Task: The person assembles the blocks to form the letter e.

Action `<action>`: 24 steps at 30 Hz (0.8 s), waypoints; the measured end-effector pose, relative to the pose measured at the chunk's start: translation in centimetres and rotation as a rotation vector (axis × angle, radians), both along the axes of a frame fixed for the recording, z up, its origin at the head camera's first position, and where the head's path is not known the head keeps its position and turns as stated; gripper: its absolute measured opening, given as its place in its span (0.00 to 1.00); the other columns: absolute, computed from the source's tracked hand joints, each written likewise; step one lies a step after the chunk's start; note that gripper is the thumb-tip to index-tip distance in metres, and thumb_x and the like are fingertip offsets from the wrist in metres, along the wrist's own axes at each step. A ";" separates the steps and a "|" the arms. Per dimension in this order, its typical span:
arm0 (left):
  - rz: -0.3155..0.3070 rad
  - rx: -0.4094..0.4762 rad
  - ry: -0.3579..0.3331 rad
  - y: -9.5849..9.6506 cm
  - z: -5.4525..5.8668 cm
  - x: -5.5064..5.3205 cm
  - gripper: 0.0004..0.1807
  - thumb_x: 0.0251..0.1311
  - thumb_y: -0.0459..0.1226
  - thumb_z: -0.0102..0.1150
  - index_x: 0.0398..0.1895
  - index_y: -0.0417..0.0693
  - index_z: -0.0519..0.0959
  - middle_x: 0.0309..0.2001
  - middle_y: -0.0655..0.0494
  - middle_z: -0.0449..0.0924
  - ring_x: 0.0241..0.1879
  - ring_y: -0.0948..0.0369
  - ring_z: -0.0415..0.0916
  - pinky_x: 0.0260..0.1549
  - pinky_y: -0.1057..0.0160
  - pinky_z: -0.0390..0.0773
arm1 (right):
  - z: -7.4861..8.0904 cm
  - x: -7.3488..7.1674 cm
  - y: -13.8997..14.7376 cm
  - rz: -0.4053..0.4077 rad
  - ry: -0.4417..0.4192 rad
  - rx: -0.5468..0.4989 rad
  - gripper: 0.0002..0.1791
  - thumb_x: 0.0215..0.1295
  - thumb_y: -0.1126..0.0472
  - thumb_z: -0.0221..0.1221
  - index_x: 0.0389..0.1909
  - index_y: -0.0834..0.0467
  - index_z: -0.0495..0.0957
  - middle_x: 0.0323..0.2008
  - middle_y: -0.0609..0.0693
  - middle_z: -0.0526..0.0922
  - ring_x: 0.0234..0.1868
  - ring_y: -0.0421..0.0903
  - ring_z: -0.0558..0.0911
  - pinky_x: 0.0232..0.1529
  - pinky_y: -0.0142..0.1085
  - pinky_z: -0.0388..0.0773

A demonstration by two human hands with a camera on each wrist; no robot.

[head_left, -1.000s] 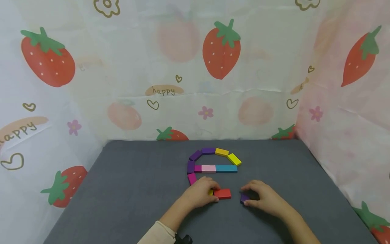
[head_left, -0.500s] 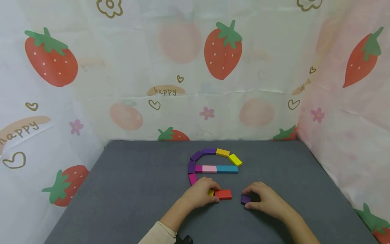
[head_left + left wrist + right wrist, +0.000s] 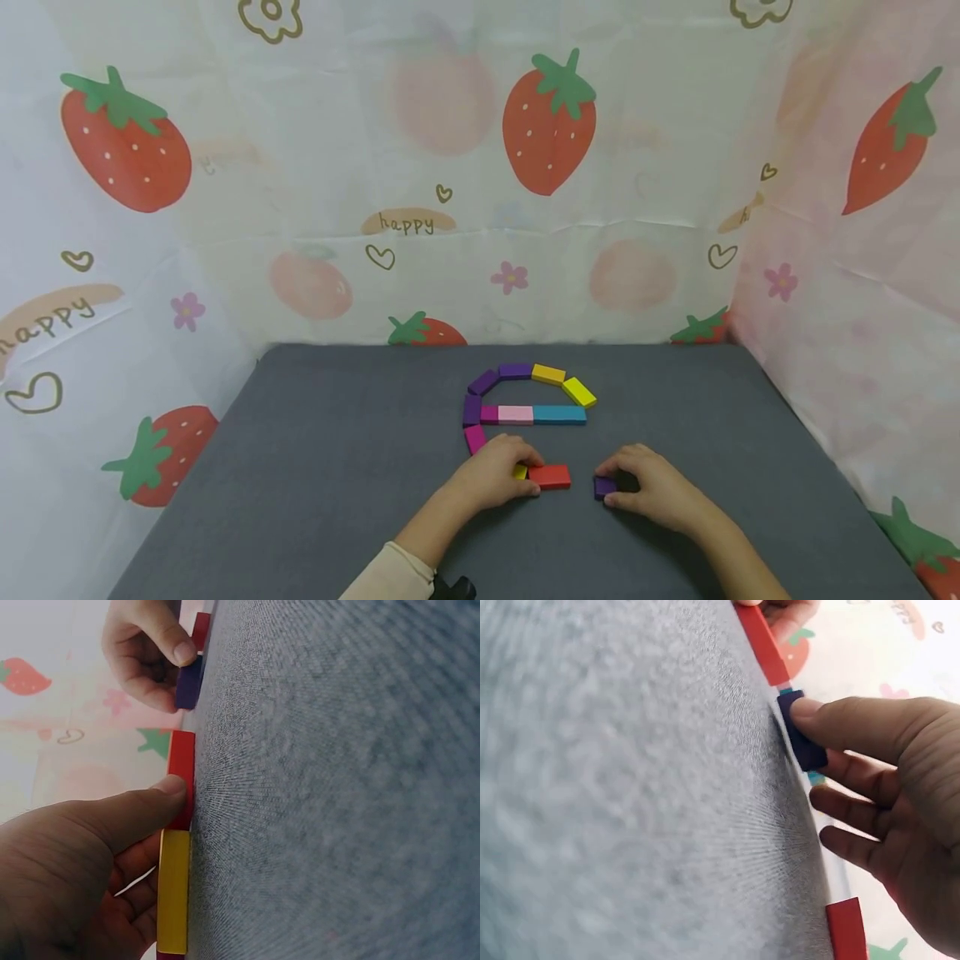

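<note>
In the head view my left hand pinches a red block between thumb and fingers. Against that block's left end sits a yellow block, mostly hidden by the hand from above. To the right, across a short gap of cloth, my right hand pinches a dark purple block. The right wrist view shows thumb and index finger on this purple block, the other fingers loosely bent. Beyond my left hand, a magenta block starts a curve of purple blocks and yellow blocks.
Inside the curve lies a straight row with a pink block and a blue block. Another red block lies near my right hand. Grey cloth covers the table, which a strawberry-print curtain surrounds.
The purple block in my right hand has turned slightly. Both hands otherwise stay almost where they were, and the head view has shifted a little.
</note>
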State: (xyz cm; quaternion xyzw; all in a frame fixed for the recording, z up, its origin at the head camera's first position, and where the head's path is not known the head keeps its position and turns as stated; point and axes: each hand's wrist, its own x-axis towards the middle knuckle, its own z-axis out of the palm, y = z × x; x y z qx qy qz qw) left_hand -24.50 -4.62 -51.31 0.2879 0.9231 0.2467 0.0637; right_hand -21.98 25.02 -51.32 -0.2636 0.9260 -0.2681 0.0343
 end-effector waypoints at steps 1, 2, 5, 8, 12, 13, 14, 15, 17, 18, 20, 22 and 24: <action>0.000 0.000 -0.004 0.0 0.0 0.0 0.16 0.59 0.46 0.75 0.50 0.57 0.88 0.42 0.69 0.83 0.43 0.69 0.71 0.49 0.67 0.75 | 0.1 -0.1 0.0 0.003 0.000 0.000 0.16 0.61 0.47 0.72 0.49 0.41 0.84 0.48 0.35 0.81 0.53 0.43 0.77 0.54 0.47 0.77; 0.001 -0.001 -0.007 0.0 0.0 0.0 0.16 0.59 0.46 0.75 0.50 0.57 0.88 0.42 0.69 0.83 0.43 0.69 0.71 0.49 0.67 0.75 | 0.2 -0.1 0.0 0.008 0.004 0.003 0.16 0.61 0.47 0.72 0.49 0.41 0.84 0.48 0.35 0.81 0.53 0.43 0.77 0.54 0.47 0.77; 0.001 -0.006 -0.006 0.0 0.1 0.0 0.16 0.59 0.46 0.74 0.50 0.58 0.88 0.42 0.69 0.83 0.43 0.69 0.71 0.49 0.67 0.75 | 0.5 -0.4 -0.2 0.013 0.011 0.002 0.15 0.61 0.50 0.72 0.49 0.42 0.84 0.48 0.35 0.81 0.53 0.43 0.76 0.56 0.48 0.77; 0.004 -0.014 -0.003 0.0 0.1 0.1 0.16 0.59 0.46 0.74 0.50 0.58 0.88 0.43 0.69 0.83 0.43 0.69 0.71 0.49 0.67 0.74 | 1.0 -0.6 -0.5 0.016 0.004 0.003 0.16 0.62 0.52 0.72 0.50 0.43 0.85 0.48 0.35 0.81 0.53 0.42 0.76 0.56 0.49 0.77; 0.010 -0.021 -0.002 0.0 0.1 0.1 0.16 0.59 0.47 0.74 0.50 0.59 0.87 0.43 0.70 0.82 0.44 0.69 0.70 0.50 0.67 0.75 | 1.2 -1.0 -1.1 0.022 -0.023 0.011 0.16 0.62 0.53 0.71 0.51 0.43 0.85 0.47 0.34 0.81 0.52 0.42 0.75 0.56 0.48 0.77; 0.011 -0.022 -0.001 0.0 0.1 0.2 0.16 0.60 0.47 0.74 0.50 0.59 0.87 0.43 0.70 0.82 0.44 0.69 0.70 0.50 0.67 0.75 | 1.2 -1.1 -1.2 0.023 -0.030 0.013 0.16 0.62 0.53 0.71 0.51 0.43 0.85 0.47 0.33 0.80 0.52 0.41 0.75 0.56 0.48 0.77; 0.011 -0.020 0.000 0.0 0.1 0.2 0.16 0.60 0.47 0.74 0.50 0.59 0.87 0.43 0.70 0.82 0.44 0.69 0.71 0.50 0.66 0.75 | 1.3 -1.2 -1.4 0.025 -0.032 0.014 0.15 0.63 0.53 0.71 0.51 0.43 0.84 0.47 0.33 0.80 0.53 0.41 0.75 0.56 0.48 0.77; 0.011 -0.019 0.001 0.0 0.1 0.2 0.16 0.60 0.47 0.74 0.50 0.59 0.87 0.43 0.70 0.82 0.45 0.68 0.71 0.50 0.66 0.75 | 1.2 -1.3 -1.5 0.031 -0.031 0.013 0.15 0.63 0.53 0.71 0.51 0.43 0.84 0.47 0.33 0.81 0.53 0.42 0.76 0.56 0.49 0.77; 0.008 -0.020 0.007 0.0 0.1 0.2 0.16 0.60 0.47 0.74 0.50 0.59 0.87 0.43 0.70 0.83 0.45 0.68 0.71 0.50 0.66 0.75 | 1.2 -1.5 -1.8 0.035 -0.033 0.011 0.15 0.63 0.52 0.71 0.50 0.43 0.85 0.47 0.34 0.81 0.53 0.42 0.76 0.57 0.49 0.76; 0.007 -0.019 0.007 0.0 0.1 0.2 0.16 0.59 0.47 0.74 0.50 0.59 0.87 0.43 0.70 0.82 0.45 0.68 0.71 0.50 0.67 0.75 | 1.1 -1.5 -2.0 0.038 -0.031 0.007 0.15 0.63 0.53 0.71 0.50 0.43 0.85 0.47 0.34 0.81 0.54 0.43 0.76 0.58 0.50 0.76; 0.007 -0.016 0.006 0.0 0.1 0.2 0.16 0.59 0.47 0.74 0.50 0.59 0.87 0.43 0.69 0.82 0.44 0.68 0.71 0.49 0.66 0.75 | 1.0 -1.7 -2.2 0.043 -0.027 0.005 0.14 0.63 0.52 0.71 0.50 0.42 0.84 0.47 0.35 0.81 0.54 0.43 0.76 0.58 0.51 0.76; 0.007 -0.017 0.005 0.0 0.2 0.2 0.16 0.59 0.48 0.74 0.50 0.59 0.87 0.43 0.70 0.82 0.44 0.68 0.71 0.49 0.67 0.75 | 0.9 -1.9 -2.4 0.045 -0.029 0.002 0.14 0.63 0.53 0.71 0.49 0.42 0.84 0.46 0.35 0.81 0.54 0.44 0.76 0.57 0.51 0.76; 0.008 -0.014 0.000 0.0 0.2 0.2 0.16 0.59 0.48 0.74 0.51 0.59 0.87 0.43 0.70 0.82 0.44 0.68 0.70 0.49 0.67 0.75 | 0.7 -2.0 -2.5 0.050 -0.029 0.000 0.14 0.63 0.53 0.71 0.49 0.41 0.84 0.46 0.35 0.81 0.54 0.44 0.76 0.57 0.51 0.76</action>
